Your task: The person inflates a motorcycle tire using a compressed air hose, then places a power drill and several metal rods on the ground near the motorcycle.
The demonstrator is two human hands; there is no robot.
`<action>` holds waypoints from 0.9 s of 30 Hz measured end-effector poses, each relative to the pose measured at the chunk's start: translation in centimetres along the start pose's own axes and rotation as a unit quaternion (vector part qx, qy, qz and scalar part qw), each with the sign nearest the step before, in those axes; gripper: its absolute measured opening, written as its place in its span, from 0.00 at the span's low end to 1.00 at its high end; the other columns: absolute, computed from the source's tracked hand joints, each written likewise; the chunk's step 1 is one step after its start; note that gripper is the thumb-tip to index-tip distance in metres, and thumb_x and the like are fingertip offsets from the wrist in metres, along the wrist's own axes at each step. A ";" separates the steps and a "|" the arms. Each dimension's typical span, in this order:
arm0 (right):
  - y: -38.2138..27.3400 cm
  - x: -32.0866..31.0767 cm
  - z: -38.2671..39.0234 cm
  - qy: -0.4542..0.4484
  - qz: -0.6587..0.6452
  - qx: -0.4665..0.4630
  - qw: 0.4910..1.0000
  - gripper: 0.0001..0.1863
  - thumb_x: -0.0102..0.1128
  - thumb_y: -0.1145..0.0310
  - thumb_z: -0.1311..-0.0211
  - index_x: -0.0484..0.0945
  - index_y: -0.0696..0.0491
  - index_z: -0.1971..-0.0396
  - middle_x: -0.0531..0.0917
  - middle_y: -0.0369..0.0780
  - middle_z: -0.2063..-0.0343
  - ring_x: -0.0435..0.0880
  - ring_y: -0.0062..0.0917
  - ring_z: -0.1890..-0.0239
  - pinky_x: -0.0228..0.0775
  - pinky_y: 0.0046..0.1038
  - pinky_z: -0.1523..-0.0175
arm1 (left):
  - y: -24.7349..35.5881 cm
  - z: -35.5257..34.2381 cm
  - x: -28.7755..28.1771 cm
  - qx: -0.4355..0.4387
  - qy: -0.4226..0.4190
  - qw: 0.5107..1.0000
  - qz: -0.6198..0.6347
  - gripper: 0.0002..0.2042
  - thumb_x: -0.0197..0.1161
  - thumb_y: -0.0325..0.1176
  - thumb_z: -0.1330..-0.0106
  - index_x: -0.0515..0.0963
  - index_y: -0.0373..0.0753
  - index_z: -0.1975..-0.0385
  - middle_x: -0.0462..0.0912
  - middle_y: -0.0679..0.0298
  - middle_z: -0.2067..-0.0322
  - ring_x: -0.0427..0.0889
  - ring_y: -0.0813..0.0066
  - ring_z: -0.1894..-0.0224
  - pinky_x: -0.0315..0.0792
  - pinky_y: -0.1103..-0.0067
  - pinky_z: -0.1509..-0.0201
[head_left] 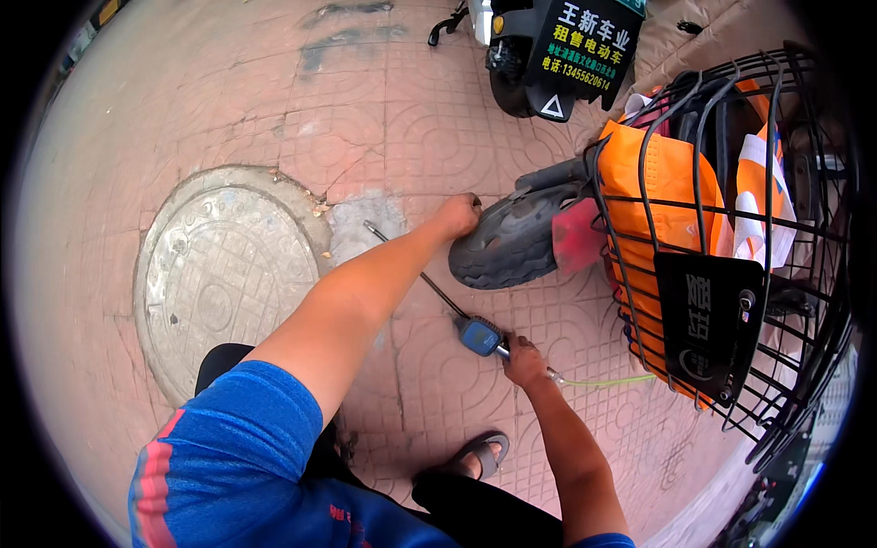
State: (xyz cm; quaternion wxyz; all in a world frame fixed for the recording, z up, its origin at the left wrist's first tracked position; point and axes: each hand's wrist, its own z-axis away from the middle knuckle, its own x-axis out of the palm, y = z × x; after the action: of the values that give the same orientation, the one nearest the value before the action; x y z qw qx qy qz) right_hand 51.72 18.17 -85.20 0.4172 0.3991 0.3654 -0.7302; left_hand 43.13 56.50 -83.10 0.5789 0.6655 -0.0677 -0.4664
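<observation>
At the upper left edge of a black scooter tyre (pixel 507 239), my left hand (pixel 460 216) is closed, its curled fingers against the rubber; the fingertips are partly hidden. My right hand (pixel 525 362) grips the handle of a tyre inflator (pixel 480 336) with a blue-faced gauge, low to the paving and nearer to me than the wheel. From the gauge a thin black hose (pixel 445 297) passes beneath my left forearm, and its metal end (pixel 369 225) shows beyond the arm. A yellow-green air line (pixel 603 381) leaves the inflator's other end toward the right.
A black wire basket (pixel 639 196) with an orange bag (pixel 653 178) inside juts out over the right side. Another scooter's rear wheel and mudguard (pixel 562 78) stand at the far side. A round manhole cover (pixel 219 283) lies at left in the reddish paving. My sandalled foot (pixel 489 454) is below.
</observation>
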 end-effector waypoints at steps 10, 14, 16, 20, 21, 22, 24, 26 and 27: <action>-0.8 1.5 0.4 0.001 0.089 0.017 0.996 0.30 0.56 0.69 0.39 0.66 0.55 0.36 0.80 0.48 0.52 0.84 0.42 0.51 0.78 0.42 0.47 | 1.8 -4.0 3.0 0.090 -0.087 0.991 -0.040 0.18 0.54 0.42 0.27 0.82 0.32 0.54 0.84 0.40 0.54 0.82 0.41 0.48 0.74 0.58 0.42; -1.3 0.8 0.1 -0.032 0.045 0.039 0.998 0.37 0.65 0.69 0.43 0.62 0.54 0.32 0.79 0.51 0.48 0.82 0.47 0.46 0.75 0.42 0.40 | 0.9 -3.7 3.0 0.100 -0.070 0.992 -0.038 0.19 0.55 0.44 0.27 0.82 0.32 0.59 0.85 0.40 0.59 0.83 0.40 0.53 0.75 0.57 0.45; -1.0 0.9 0.5 -0.022 0.032 0.039 0.999 0.37 0.65 0.70 0.43 0.62 0.54 0.32 0.79 0.52 0.48 0.81 0.47 0.46 0.75 0.42 0.40 | 1.5 -3.7 3.4 0.114 -0.071 0.989 -0.061 0.19 0.55 0.45 0.27 0.83 0.32 0.60 0.85 0.40 0.62 0.83 0.40 0.55 0.76 0.57 0.47; -0.4 1.4 1.2 -0.020 0.040 0.057 0.997 0.38 0.65 0.70 0.43 0.62 0.54 0.32 0.79 0.52 0.47 0.81 0.47 0.46 0.75 0.43 0.41 | 3.1 -3.7 4.6 0.027 -0.037 0.999 -0.025 0.19 0.51 0.42 0.24 0.82 0.31 0.59 0.84 0.41 0.59 0.83 0.42 0.53 0.76 0.58 0.46; -1.1 1.1 0.2 -0.017 0.040 0.035 0.998 0.38 0.65 0.70 0.43 0.62 0.54 0.32 0.79 0.52 0.47 0.81 0.47 0.46 0.76 0.43 0.41 | -0.1 -4.9 4.8 0.050 0.024 0.998 -0.024 0.19 0.49 0.41 0.23 0.82 0.31 0.58 0.84 0.41 0.58 0.83 0.42 0.52 0.76 0.59 0.45; -1.5 0.9 -0.4 -0.014 0.039 0.019 0.999 0.37 0.65 0.70 0.44 0.62 0.54 0.32 0.79 0.52 0.47 0.81 0.47 0.46 0.76 0.44 0.41 | -2.1 -5.7 4.8 0.077 0.077 0.994 -0.023 0.19 0.48 0.40 0.23 0.82 0.31 0.57 0.84 0.42 0.56 0.83 0.42 0.51 0.76 0.60 0.44; -1.3 1.2 -0.1 -0.021 0.049 0.039 0.998 0.37 0.65 0.70 0.44 0.62 0.54 0.33 0.79 0.52 0.48 0.82 0.47 0.46 0.76 0.44 0.42 | -1.9 -5.8 5.1 0.102 0.048 0.992 0.060 0.19 0.47 0.39 0.22 0.82 0.32 0.54 0.84 0.43 0.53 0.82 0.42 0.49 0.75 0.61 0.42; -1.2 1.3 0.1 -0.025 0.056 0.051 0.997 0.37 0.65 0.70 0.44 0.63 0.54 0.33 0.79 0.52 0.48 0.82 0.47 0.47 0.76 0.44 0.42 | -1.6 -5.8 4.7 0.088 0.008 0.991 0.097 0.20 0.47 0.42 0.23 0.81 0.32 0.52 0.83 0.43 0.50 0.81 0.41 0.47 0.74 0.61 0.40; -1.1 1.3 0.2 -0.026 0.058 0.053 0.997 0.37 0.65 0.70 0.44 0.63 0.54 0.33 0.79 0.52 0.48 0.82 0.47 0.47 0.76 0.43 0.42 | -1.1 -5.6 4.3 0.062 -0.018 0.993 0.094 0.22 0.48 0.44 0.23 0.81 0.31 0.52 0.83 0.43 0.49 0.81 0.40 0.48 0.73 0.60 0.40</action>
State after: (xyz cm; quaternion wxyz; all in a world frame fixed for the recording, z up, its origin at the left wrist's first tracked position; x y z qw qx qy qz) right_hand 50.25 18.02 -86.05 0.4467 0.4220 0.2914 -0.7331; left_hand 48.95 58.11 -86.90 0.5765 0.6822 -0.1692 -0.4167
